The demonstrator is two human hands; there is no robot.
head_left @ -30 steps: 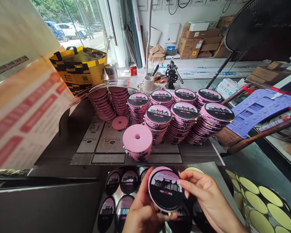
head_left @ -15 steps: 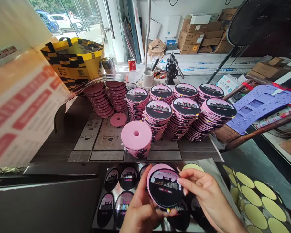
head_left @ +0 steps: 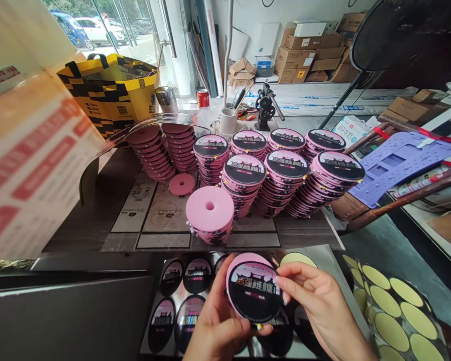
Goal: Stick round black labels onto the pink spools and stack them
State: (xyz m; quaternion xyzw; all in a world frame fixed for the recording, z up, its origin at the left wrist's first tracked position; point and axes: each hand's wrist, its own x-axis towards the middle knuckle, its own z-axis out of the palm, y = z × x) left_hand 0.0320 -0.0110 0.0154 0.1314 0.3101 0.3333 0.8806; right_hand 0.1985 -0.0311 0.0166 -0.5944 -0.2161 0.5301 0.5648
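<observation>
My left hand (head_left: 220,313) is wrapped round a pink foam disc (head_left: 248,259), low in front of me. Over the disc's face lies a round black-and-pink sticker (head_left: 253,306) with silver lettering, and the pink rim shows behind it at the upper left. My right hand (head_left: 310,293) pinches the sticker's right edge between thumb and fingers. Whether the sticker is fully pressed down I cannot tell. A small yellow-and-white pinhead (head_left: 259,327) sticks out at the disc's bottom. Beneath both hands is a shiny sheet (head_left: 158,273) of similar round stickers, partly covered by them.
Stacks of labelled discs (head_left: 244,170) stand on the table (head_left: 124,240). Nearer stands a stack topped by a plain pink disc (head_left: 210,215); one loose disc (head_left: 181,184) lies behind it. Backing with yellow circles (head_left: 394,316) is at lower right, a yellow-black bag (head_left: 135,95) at back left.
The view has shifted slightly. Both hands keep nearly the same hold, and the sticker's face is tilted a little, so its silver lettering shows brighter.
</observation>
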